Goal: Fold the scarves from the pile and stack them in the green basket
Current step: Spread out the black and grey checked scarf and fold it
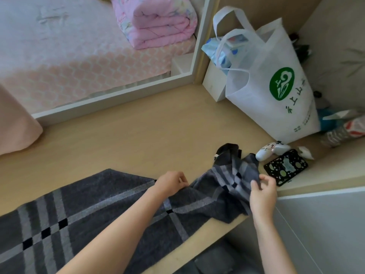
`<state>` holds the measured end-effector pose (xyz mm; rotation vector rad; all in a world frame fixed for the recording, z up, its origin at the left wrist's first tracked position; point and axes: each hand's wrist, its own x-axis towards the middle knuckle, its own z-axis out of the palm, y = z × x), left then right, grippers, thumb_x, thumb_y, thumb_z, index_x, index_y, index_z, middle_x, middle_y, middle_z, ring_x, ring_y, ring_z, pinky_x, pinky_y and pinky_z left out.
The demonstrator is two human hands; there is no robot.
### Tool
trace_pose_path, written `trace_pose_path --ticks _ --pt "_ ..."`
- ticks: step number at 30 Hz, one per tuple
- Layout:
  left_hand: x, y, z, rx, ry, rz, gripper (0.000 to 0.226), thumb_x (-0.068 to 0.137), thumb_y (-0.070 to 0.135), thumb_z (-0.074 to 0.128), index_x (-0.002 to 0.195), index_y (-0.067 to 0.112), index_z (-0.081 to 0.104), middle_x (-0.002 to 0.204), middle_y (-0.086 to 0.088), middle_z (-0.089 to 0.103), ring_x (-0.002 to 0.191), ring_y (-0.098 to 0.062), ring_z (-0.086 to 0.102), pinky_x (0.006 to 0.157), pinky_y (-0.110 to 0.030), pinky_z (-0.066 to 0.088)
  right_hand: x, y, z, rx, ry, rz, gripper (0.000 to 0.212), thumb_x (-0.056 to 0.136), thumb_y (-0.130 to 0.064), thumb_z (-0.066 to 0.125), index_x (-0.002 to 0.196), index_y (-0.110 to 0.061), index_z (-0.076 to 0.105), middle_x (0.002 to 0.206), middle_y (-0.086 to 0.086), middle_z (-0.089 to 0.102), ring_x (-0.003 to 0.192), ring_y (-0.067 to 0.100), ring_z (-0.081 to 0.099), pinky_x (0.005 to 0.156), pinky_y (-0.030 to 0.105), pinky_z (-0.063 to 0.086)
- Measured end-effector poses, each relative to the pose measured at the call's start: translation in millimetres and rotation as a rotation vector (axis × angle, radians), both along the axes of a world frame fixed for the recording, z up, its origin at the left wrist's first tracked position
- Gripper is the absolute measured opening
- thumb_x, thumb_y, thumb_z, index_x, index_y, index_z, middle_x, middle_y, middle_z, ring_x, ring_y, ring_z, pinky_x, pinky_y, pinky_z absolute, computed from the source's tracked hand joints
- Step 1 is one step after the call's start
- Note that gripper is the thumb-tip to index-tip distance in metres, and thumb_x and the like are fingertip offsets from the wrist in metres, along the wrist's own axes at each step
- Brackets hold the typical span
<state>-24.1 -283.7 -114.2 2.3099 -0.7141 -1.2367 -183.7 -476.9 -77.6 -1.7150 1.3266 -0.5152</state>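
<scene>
Left forearm, nearest the lens, crosses low over the scarf (88, 210). The wooden top (138, 135) carries everything, and the scarf runs along its near edge. It is dark grey with paler stripes and small black squares. The long left stretch lies flat. The right end is bunched and twisted, its dark tip lying beyond your hands, near the white tote bag (276, 86).

Your left hand (171, 183) has its fingers curled, apparently pinching the far edge where the flat part ends. Your right hand (263, 192) pinches the crumpled end between thumb and fingertips.

Judgement: you are squaring up the scarf before the first fold.
- Pull the two pinches apart to take the twist out.
- Lay that end flat, with its edges in line with the stripes.
- Only then bring one end over the other.
- Keep the cloth off the black patterned case (286, 167), which lies just beside your right hand.

Count:
- scarves: one
- hands: two
- tote bags: one
- black cases: one
- small white gadgets (270, 150): one
- green baskets in view: none
- piles in view: none
</scene>
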Motion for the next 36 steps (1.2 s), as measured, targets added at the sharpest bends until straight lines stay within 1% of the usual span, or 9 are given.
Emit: trace_pose_path --ticks 9,12,16,21,24,27,31,33,36 --pt "-8 -19 -3 -0.057 -0.042 0.018 0.015 0.09 0.028 0.064 0.098 0.015 0.067 0.102 -0.002 0.068 0.094 -0.019 0.062 0.083 -0.036 0.053 -25 12 -26 0.112 0.135 0.066 0.047 0.089 -0.013 0.063 0.133 -0.005 0.045 0.123 0.017 0.061 0.109 0.029 0.06 0.084 0.032 0.046" --pt "-8 -26 6 -0.206 -0.033 0.185 0.014 0.096 0.026 0.052 0.102 0.014 0.059 0.101 -0.004 0.064 0.089 -0.02 0.06 0.078 -0.035 0.053 -22 10 -24 0.073 0.148 0.053 0.039 0.09 -0.006 0.06 0.128 -0.003 0.053 0.121 0.018 0.062 0.108 0.03 0.06 0.083 0.031 0.045" --pt "14 -40 42 -0.435 -0.023 0.496 0.015 0.101 0.029 0.041 0.105 0.017 0.047 0.099 -0.002 0.064 0.068 -0.01 0.057 0.053 -0.016 0.044 -18 3 -16 -0.022 0.128 -0.01 0.038 0.093 -0.005 0.056 0.131 -0.002 0.051 0.126 0.02 0.058 0.113 0.032 0.057 0.085 0.032 0.044" --pt "34 -71 57 -0.649 -0.344 0.43 0.006 0.098 0.019 0.049 0.104 0.019 0.051 0.106 0.005 0.064 0.101 -0.015 0.058 0.087 -0.033 0.046 -13 5 -13 -0.068 0.053 0.01 0.041 0.095 -0.016 0.053 0.134 -0.007 0.046 0.127 0.015 0.056 0.113 0.025 0.057 0.079 0.023 0.045" --pt "31 -72 36 -0.392 -0.505 0.199 0.028 0.097 0.019 0.049 0.125 0.021 0.049 0.13 0.002 0.055 0.129 -0.02 0.04 0.113 -0.044 0.023 -14 19 -17 -0.004 0.018 -0.007 0.053 0.095 -0.025 0.054 0.143 -0.01 0.036 0.142 0.008 0.043 0.126 0.02 0.046 0.091 0.022 0.038" --pt "31 -51 13 -0.16 -0.608 0.12 0.044 0.1 0.02 0.042 0.143 0.021 0.034 0.148 -0.001 0.038 0.142 -0.021 0.021 0.118 -0.048 0.009 -19 40 -31 0.102 -0.009 -0.03 0.055 0.091 -0.029 0.06 0.138 -0.007 0.04 0.132 0.007 0.049 0.11 0.014 0.05 0.078 0.01 0.04" --pt "41 -27 3 -0.027 -0.63 0.037 0.05 0.103 0.028 0.033 0.151 0.018 0.02 0.158 -0.004 0.017 0.147 -0.021 0.006 0.119 -0.048 0.004 -24 76 -46 -0.16 0.212 -0.031 0.057 0.081 -0.024 0.073 0.129 -0.008 0.047 0.13 0.018 0.044 0.11 0.028 0.042 0.092 0.041 0.042" --pt "34 -18 -2 -0.057 -0.727 -0.046 0.053 0.103 0.029 0.035 0.151 0.017 0.02 0.159 -0.006 0.012 0.147 -0.023 0.002 0.119 -0.047 0.002 -23 99 -46 -0.399 0.212 0.2 0.055 0.084 -0.028 0.069 0.132 -0.012 0.047 0.138 0.014 0.039 0.12 0.029 0.039 0.097 0.039 0.035" --pt "7 -2 -12 -0.077 -0.793 -0.114 0.054 0.098 0.028 0.048 0.148 0.013 0.031 0.156 -0.01 0.024 0.145 -0.028 0.015 0.116 -0.047 0.012 -13 121 -56 -0.455 0.323 0.743 0.061 0.1 -0.053 0.03 0.151 -0.023 0.018 0.159 -0.001 0.012 0.145 0.014 0.013 0.114 0.029 0.016"
